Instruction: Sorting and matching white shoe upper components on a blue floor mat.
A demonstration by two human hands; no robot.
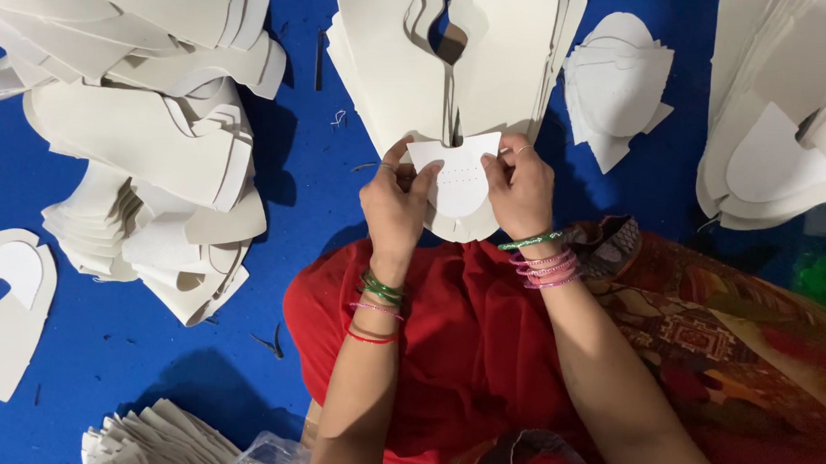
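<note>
Hands: the left hand (398, 197) and the right hand (522, 185) both hold one small white cut piece (458, 177), each grip clamped on an opposite side edge, thumbs on top.
Piece: flat, pale, with a straight upper edge and a rounded lower end; a faint row of dots crosses its middle. It sits between the two hands, just above the red cloth (464, 344) over the person's lap.
Stack behind: a tall fanned pile of large white cut shapes (391, 67) lies directly beyond the held piece, its notched centre touching or just under the piece's upper edge.
Surroundings: the blue floor covering (296, 164) carries more white piles, a loose heap at left (151, 140), a small stack at upper right (615, 83) and a broad pile at far right (773, 135).
Wrists: green and red bangles (379, 299) on the left wrist, pink and green bangles (545, 259) on the right.
Lower edge: a fanned bundle of white strips (154, 438) near the left elbow.
</note>
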